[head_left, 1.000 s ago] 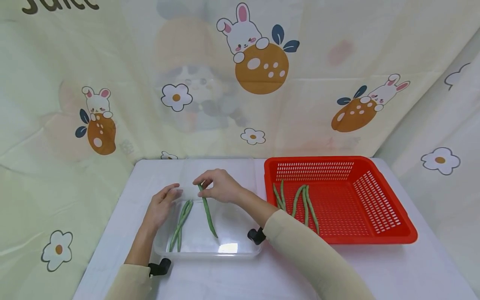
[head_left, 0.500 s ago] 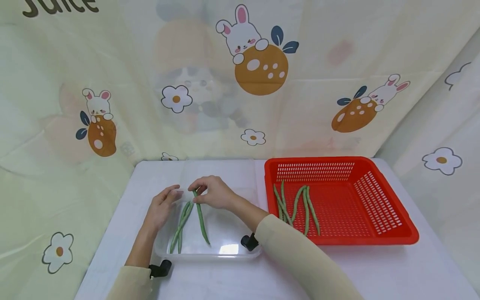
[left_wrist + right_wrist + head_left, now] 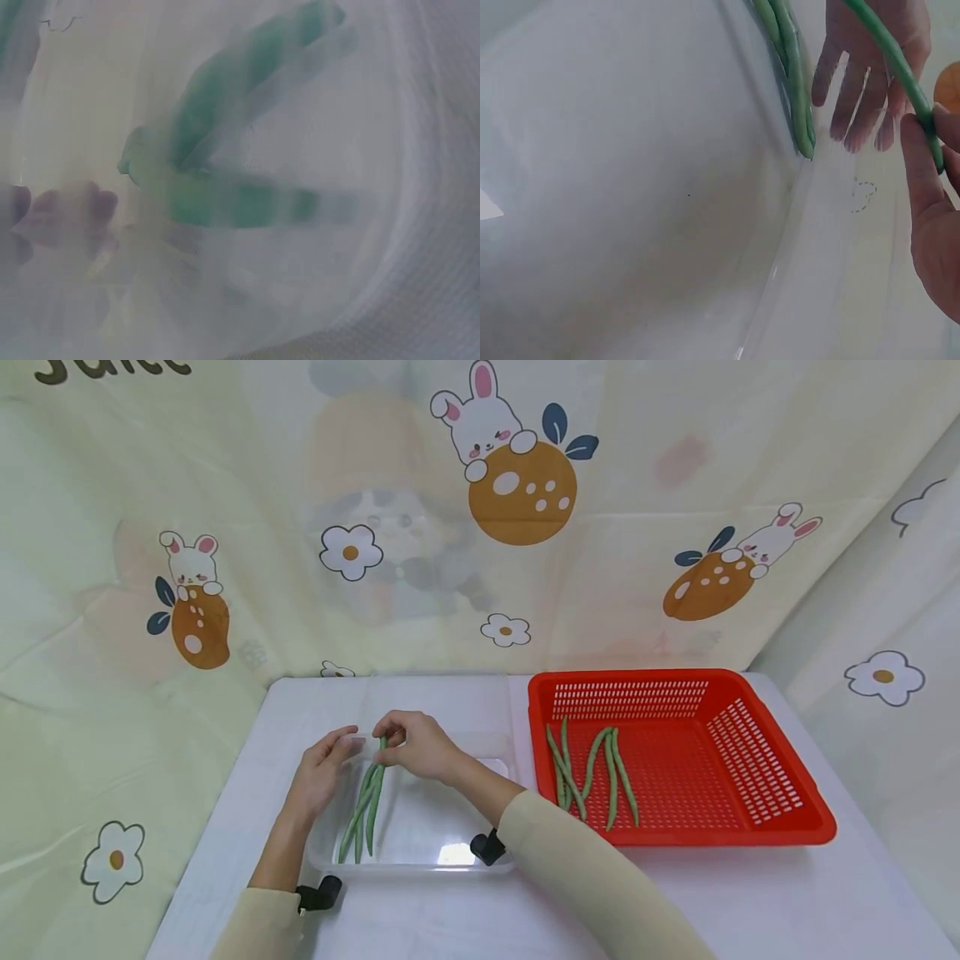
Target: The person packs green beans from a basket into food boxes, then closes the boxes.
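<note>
My right hand (image 3: 420, 745) pinches the upper end of a green bean (image 3: 898, 64) between thumb and fingers. This bean hangs steeply over the left part of a clear plastic container (image 3: 408, 870). Just left of it, two crossed green beans (image 3: 351, 832) lie inside, and the left wrist view shows green beans (image 3: 240, 206) blurred through the plastic. At the container's left wall is my left hand (image 3: 317, 777), its fingers extended and holding nothing. Seen through the clear plastic in the right wrist view, that left hand (image 3: 877, 45) has its fingers spread straight.
A red perforated basket (image 3: 787, 835) stands on the white-covered table right of the container. Several green beans (image 3: 611, 785) lie along its left side. Behind the table hangs a printed curtain (image 3: 405, 643).
My right hand has moved left and slightly down, bringing its bean from mid-container to beside the two lying beans. The left hand has stayed in place.
</note>
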{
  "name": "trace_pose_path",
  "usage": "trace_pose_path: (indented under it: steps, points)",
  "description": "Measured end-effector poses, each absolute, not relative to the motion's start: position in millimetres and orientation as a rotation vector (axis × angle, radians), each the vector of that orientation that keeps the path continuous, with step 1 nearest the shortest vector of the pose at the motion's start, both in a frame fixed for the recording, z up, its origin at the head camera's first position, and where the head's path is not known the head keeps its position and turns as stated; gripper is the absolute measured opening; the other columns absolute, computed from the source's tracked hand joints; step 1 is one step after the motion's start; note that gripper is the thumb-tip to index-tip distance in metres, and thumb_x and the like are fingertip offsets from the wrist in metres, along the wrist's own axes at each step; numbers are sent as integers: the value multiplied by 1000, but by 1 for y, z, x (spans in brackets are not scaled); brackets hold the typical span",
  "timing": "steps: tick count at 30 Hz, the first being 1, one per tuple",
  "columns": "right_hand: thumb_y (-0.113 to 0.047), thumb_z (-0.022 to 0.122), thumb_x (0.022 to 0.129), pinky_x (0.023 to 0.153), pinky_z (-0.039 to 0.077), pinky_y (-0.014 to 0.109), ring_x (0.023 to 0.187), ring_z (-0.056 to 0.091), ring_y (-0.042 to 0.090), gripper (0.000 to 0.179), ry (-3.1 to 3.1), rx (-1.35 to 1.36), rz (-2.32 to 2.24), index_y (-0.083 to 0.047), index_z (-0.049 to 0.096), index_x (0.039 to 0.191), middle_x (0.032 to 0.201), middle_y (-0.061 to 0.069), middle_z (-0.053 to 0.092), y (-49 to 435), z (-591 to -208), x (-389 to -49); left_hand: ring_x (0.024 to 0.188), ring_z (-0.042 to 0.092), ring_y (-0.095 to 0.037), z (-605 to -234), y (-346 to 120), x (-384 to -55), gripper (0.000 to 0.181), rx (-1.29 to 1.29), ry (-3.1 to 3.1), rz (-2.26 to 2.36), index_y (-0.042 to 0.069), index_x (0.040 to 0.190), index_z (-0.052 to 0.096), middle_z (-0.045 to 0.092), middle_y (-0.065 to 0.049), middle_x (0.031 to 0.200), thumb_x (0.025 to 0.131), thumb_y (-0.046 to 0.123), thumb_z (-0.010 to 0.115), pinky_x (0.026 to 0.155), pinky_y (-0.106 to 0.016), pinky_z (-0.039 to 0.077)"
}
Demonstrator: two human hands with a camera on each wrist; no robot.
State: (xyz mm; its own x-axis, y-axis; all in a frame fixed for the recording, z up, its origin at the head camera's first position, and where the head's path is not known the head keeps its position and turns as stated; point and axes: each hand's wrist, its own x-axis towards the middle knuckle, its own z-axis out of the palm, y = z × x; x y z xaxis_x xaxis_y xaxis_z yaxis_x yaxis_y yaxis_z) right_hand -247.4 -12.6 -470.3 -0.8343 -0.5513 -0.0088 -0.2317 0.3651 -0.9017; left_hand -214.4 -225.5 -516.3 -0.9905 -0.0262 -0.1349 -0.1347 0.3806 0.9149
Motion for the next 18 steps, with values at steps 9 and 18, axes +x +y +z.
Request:
trace_pose_path:
  steps: [9, 18]
  points:
    - [-3, 79, 91, 77, 54, 21, 103, 71, 21, 27, 2261, -772, -1298, -2, 68, 116, 114, 12, 70, -13, -474, -246, 146, 49, -38, -516, -227, -215, 51, -159, 2527, 1679, 11, 154, 48, 61, -19, 147, 113, 40, 41, 121, -60, 35]
    - [2, 78, 90, 82, 56, 20, 112, 73, 28, 37, 2191, -814, -1168, 4, 66, 125, 125, 20, 69, -13, -475, -244, 147, 47, -37, -516, -226, -214, 51, -185, 2514, 1675, 13, 154, 49, 61, -17, 148, 112, 42, 42, 122, -59, 34]
